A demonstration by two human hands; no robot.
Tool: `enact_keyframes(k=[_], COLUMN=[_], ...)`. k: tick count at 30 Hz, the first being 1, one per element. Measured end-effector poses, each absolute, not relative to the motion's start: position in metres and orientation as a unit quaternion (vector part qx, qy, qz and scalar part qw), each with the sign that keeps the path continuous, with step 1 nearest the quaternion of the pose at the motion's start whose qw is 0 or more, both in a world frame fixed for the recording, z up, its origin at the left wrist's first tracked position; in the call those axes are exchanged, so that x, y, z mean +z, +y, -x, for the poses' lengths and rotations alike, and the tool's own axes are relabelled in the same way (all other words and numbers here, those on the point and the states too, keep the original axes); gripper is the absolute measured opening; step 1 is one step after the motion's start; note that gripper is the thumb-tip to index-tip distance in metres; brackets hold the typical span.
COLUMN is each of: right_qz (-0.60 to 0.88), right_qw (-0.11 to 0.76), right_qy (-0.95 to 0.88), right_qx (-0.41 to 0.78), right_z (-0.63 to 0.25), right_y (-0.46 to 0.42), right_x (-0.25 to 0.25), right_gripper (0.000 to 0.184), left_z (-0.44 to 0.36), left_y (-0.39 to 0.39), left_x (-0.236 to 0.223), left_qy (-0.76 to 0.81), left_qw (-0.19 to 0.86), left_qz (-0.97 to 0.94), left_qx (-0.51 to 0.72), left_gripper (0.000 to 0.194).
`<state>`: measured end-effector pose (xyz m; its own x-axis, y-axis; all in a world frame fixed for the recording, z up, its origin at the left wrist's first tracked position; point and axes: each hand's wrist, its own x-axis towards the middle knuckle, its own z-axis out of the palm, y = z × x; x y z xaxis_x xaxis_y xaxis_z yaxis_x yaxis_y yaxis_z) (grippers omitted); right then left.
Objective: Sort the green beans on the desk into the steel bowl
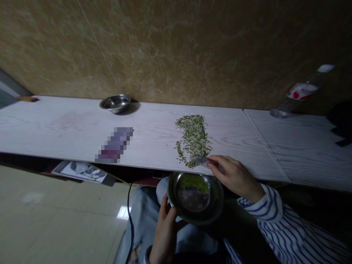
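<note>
My right hand [231,174] is closed on the dark reddish handle of a spoon-like tool [200,160]. The tool's rounded greyish end rests at the near edge of a patch of small green beans [194,134], spread loosely over the white wood-grain table. Below the table edge, my left hand [166,220] grips the left rim of a steel bowl [217,205], fingers partly hidden under it. More small green beans [194,181] lie along the far side inside the bowl, which is tilted over my lap. The bare bottom of the bowl shines near me.
A smaller steel bowl [115,104] sits by the wall, with a pixelated flat item [115,145] nearer the edge. A plastic bottle [298,93] stands at the right beside a dark object [341,123]. An open drawer [82,172] juts out below left; a black cable [129,216] hangs down.
</note>
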<state>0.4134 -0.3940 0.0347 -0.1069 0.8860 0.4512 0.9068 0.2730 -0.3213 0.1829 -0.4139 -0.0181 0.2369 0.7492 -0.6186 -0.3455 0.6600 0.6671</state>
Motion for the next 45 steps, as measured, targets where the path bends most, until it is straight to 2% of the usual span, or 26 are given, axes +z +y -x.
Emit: enact_keyframes(k=[9, 26, 32, 39, 45], right_qz=[0.611, 0.665, 0.662, 0.646, 0.649], right_qw=[0.325, 0.282, 0.258, 0.304, 0.260], right_qy=[-0.721, -0.691, -0.704, -0.696, -0.704], right_qx=[0.025, 0.028, -0.007, -0.073, -0.125], right_z=[-0.379, -0.396, -0.407, -0.409, -0.408], right_y=[-0.394, -0.380, -0.366, -0.375, -0.376], right_x=[0.027, 0.021, 0.025, 0.028, 0.026], right_gripper=[0.017, 0.022, 0.022, 0.022, 0.020], left_z=[-0.180, -0.185, -0.186, -0.185, -0.186], left_y=[-0.414, -0.412, -0.411, -0.411, -0.410], left_x=[-0.021, -0.017, -0.015, -0.020, -0.021], left_qy=[0.502, 0.515, 0.517, 0.524, 0.529], left_qw=[0.763, 0.756, 0.752, 0.749, 0.744], left_qz=[-0.206, -0.202, -0.202, -0.194, -0.200], left_qx=[0.352, 0.350, 0.356, 0.355, 0.357], left_gripper=[0.063, 0.064, 0.064, 0.059, 0.056])
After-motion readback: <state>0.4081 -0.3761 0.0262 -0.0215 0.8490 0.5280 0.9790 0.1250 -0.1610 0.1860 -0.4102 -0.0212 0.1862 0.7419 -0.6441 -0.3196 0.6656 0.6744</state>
